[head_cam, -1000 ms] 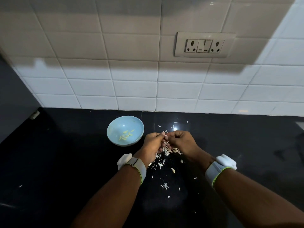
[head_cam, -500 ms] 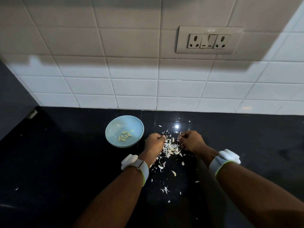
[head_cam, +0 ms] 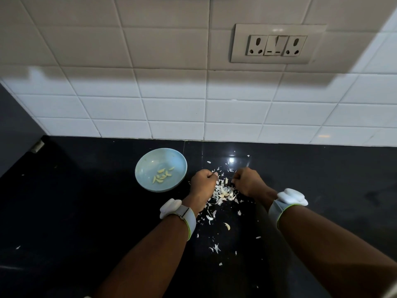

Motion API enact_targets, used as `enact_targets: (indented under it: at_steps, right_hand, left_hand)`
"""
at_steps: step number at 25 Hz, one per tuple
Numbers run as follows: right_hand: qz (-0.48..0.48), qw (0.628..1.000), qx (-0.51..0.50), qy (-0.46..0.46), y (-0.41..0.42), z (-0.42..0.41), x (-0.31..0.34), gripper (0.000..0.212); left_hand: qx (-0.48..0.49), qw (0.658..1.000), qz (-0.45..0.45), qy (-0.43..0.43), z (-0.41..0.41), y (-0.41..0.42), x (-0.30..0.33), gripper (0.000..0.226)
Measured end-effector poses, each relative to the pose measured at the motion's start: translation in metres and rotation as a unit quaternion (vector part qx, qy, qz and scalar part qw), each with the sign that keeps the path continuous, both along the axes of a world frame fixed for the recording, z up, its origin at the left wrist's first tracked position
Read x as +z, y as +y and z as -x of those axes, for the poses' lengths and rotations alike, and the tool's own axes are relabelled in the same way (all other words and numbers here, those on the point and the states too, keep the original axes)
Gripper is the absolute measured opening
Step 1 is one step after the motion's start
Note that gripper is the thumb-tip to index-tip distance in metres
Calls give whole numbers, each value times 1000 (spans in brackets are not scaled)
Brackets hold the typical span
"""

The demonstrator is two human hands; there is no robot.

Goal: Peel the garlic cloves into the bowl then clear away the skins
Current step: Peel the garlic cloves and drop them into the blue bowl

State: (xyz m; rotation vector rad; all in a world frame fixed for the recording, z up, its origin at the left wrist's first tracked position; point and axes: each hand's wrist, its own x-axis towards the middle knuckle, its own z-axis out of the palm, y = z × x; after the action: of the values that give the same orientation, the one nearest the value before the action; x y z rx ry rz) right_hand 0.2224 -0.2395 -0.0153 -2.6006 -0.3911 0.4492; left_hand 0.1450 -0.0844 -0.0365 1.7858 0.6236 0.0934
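Note:
A light blue bowl (head_cam: 160,168) on the black counter holds several peeled garlic cloves (head_cam: 162,175). Right of it lies a pile of white garlic skins (head_cam: 224,191), with more flakes scattered toward me. My left hand (head_cam: 203,183) sits at the pile's left edge with fingers curled, pinching a small white piece at its fingertips. My right hand (head_cam: 247,181) is at the pile's right edge, its curled fingers pinching bits of skin. What lies inside either palm is hidden.
The black counter (head_cam: 86,211) runs back to a white tiled wall (head_cam: 171,108) with a socket plate (head_cam: 277,45). A dark panel (head_cam: 15,134) stands at the left. Stray skin flakes (head_cam: 216,247) lie between my forearms.
My hands were joined over the pile a second ago. They have pulled apart and dropped to the counter on either side of the skins.

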Motion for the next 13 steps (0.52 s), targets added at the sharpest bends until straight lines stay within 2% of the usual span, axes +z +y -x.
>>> enact_targets:
  at_steps: [10, 13]
  right_hand:
    - [-21, 994, -77, 68, 7, -14, -7, 14]
    - [16, 996, -72, 51, 11, -19, -11, 22]
  left_hand:
    - [12, 1000, 23, 4, -5, -4, 6, 31]
    - [22, 999, 49, 3, -6, -6, 7, 27]
